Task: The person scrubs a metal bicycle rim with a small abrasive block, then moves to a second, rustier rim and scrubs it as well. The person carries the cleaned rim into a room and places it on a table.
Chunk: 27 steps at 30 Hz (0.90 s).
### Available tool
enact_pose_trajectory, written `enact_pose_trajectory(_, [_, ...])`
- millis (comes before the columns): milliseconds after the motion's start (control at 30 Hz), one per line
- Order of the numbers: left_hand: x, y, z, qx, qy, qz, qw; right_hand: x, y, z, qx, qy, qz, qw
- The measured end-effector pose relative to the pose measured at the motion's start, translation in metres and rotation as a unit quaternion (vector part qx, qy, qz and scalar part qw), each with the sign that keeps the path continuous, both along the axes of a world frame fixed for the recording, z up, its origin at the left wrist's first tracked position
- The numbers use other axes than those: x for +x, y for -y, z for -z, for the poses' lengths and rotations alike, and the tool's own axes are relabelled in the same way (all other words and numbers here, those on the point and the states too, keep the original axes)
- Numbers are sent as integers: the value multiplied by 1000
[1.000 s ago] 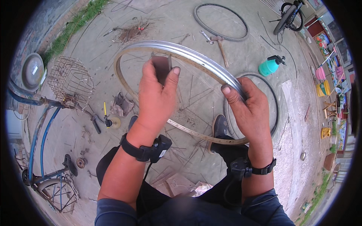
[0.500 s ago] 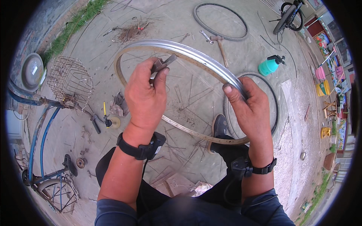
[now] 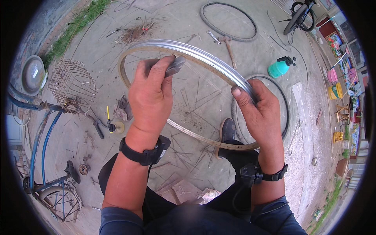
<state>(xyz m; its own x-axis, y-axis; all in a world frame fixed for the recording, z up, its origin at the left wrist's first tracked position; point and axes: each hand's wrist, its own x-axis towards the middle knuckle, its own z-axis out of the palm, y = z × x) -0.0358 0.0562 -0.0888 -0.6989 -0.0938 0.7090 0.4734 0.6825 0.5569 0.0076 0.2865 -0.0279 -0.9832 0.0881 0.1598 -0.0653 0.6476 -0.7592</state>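
Note:
A bare metal bicycle rim (image 3: 202,62) is held tilted in front of me, silver on its outer side and dull tan on the inner one. My right hand (image 3: 256,113) grips its right side, thumb over the inner band and fingers behind. My left hand (image 3: 152,92) pinches a small dark grey metal piece (image 3: 174,68) just inside the rim's near-top arc; whether the piece touches the rim I cannot tell. My legs and a shoe (image 3: 229,131) are below the rim, with many loose spokes scattered on the concrete floor.
An upturned blue bicycle frame (image 3: 46,145) with wire basket (image 3: 72,80) stands left, near a hub (image 3: 84,169) and yellow-topped sprayer (image 3: 118,126). Tyres (image 3: 229,37), a hammer (image 3: 230,53), wrench (image 3: 214,37), teal sprayer (image 3: 279,69) and another bike (image 3: 297,19) lie or stand ahead and right.
My left hand has shifted slightly leftward and rolled over, tipping the metal piece from upright to slanted, fingers now curled over it. My right hand and the rim have barely moved.

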Motion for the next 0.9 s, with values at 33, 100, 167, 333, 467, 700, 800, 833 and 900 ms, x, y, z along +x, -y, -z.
enact_pose_trajectory(33, [0,0,1,2,0,1,1000,0,0,0,2,-1,0,1000])
enact_pose_trajectory(100, [0,2,1,-4,10,-2,1000,2,1,-4,2,28,-8,1000])
enact_pose_trajectory(167, [2,5,-1,-19,32,-12,999,2,1,-5,-1,43,-12,999])
enact_pose_trajectory(333, [2,-1,-3,-25,-2,-1,1000,3,1,-6,-4,45,-12,999])
enact_pose_trajectory(467, [1,3,-3,-15,37,-28,999,1,0,-2,-10,36,-6,999])
enact_pose_trajectory(700, [0,3,-5,-33,31,-32,998,0,0,2,-14,-1,5,1000])
enact_pose_trajectory(800, [1,2,-7,-32,29,-28,999,1,1,0,-9,3,5,1000])
enact_pose_trajectory(833, [3,-1,-8,-36,21,-21,999,1,1,-1,-6,5,4,1000])
enact_pose_trajectory(900, [2,0,-7,-39,12,-22,999,1,2,-1,-11,3,4,1000])
